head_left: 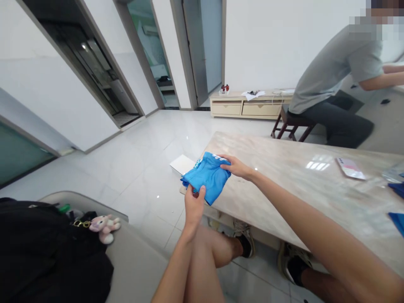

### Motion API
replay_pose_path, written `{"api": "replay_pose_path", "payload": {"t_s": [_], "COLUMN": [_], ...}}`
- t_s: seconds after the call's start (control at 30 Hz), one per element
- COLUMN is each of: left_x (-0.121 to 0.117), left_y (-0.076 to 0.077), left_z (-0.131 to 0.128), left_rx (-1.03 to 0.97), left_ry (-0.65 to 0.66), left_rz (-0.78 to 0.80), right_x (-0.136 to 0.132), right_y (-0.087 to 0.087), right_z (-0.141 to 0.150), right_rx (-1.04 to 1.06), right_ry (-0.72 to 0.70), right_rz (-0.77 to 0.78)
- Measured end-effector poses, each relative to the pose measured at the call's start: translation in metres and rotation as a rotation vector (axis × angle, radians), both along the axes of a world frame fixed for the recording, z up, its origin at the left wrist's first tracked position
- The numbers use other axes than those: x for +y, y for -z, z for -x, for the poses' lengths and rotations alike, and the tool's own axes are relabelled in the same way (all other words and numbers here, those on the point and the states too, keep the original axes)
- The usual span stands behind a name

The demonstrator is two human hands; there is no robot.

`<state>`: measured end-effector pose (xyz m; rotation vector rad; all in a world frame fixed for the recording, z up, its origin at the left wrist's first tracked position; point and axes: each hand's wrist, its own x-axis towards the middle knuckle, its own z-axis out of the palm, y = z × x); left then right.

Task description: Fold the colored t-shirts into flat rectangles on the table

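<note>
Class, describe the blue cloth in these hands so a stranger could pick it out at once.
Find the pale marble-topped table. At its near corner, a person's left hand and right hand grip a folded blue cloth with white marks. Other blue pieces lie at the table's right edge.

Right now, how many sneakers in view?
2. One sneaker is on the floor below the near edge of the marble-topped table; the other sneaker is further right, also below that edge. Others could be hidden under the table.
</note>
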<state>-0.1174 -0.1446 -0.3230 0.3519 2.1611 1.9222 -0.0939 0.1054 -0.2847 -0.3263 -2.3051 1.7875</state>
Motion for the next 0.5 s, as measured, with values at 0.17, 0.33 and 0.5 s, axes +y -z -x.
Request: {"api": "replay_pose_path", "payload": {"t_s": [0.17, 0.33, 0.5], "left_x": [-0.037, -0.072, -0.053], "left_y": [0.033, 0.049, 0.033], "left_z": [0.020, -0.003, -0.002], "left_rx": [0.044, 0.102, 0.033], "left_ry": [-0.001, 0.262, 0.539], "left_rz": [0.479, 0.899, 1.151], "right_x": [-0.012, -0.062, -0.109], "right_y": [0.036, 0.080, 0.092], "right_z": [0.071, 0.081, 0.108], "right_rx": [-0.268, -0.132, -0.112], "right_ry": [0.275, 0.200, 0.228], "right_rz": [-0.522, -0.830, -0.766]}}
